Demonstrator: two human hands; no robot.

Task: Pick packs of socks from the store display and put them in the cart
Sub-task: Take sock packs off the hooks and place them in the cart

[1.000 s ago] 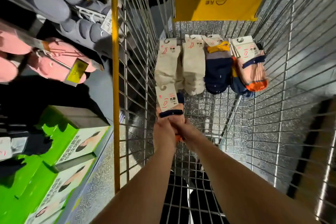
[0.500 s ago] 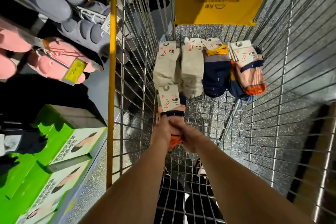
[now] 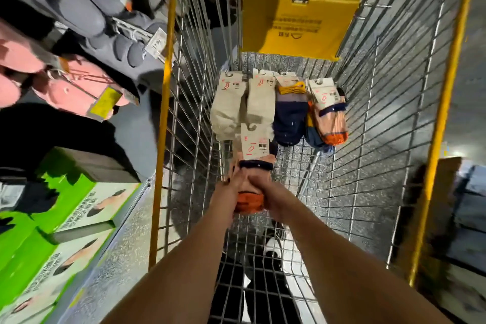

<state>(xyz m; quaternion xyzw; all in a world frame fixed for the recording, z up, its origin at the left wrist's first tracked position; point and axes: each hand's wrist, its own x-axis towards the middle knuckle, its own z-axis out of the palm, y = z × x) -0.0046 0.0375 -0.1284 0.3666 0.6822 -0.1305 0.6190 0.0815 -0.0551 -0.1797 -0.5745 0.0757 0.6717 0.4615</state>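
Down inside the wire cart [image 3: 368, 139], a peach sock pack [image 3: 256, 163] with a white card and orange toe was held low over the floor grid, clasped from both sides by the left hand [image 3: 231, 192] and right hand [image 3: 265, 192]. Just beyond it lay two beige packs [image 3: 242, 105], a navy pack [image 3: 289, 118] and another peach pack [image 3: 328, 118] in a row below a yellow panel [image 3: 294, 21].

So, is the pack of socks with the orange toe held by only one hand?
No, both the left hand and the right hand grip the pack of socks above the cart floor.
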